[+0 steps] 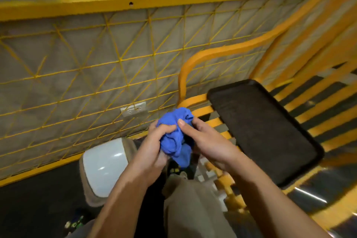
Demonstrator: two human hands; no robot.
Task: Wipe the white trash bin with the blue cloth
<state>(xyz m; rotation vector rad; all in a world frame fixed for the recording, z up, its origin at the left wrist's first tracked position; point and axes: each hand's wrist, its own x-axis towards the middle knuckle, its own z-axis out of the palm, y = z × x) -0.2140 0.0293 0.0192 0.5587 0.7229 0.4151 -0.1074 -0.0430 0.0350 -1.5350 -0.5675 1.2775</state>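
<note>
A crumpled blue cloth (174,133) is bunched between both my hands in the middle of the view. My left hand (154,145) grips its left side with curled fingers. My right hand (204,137) holds its right side, thumb pressed on top of the fabric. The white trash bin (104,164) stands on the dark floor below and to the left of my hands, its glossy lid facing up. The cloth is above the bin and does not touch it.
A black tray (260,129) lies on a yellow slatted rack (318,106) to the right. A yellow wire mesh fence (96,60) runs along the grey wall behind, with a power socket (133,109) on it. My trouser leg (193,208) is below my hands.
</note>
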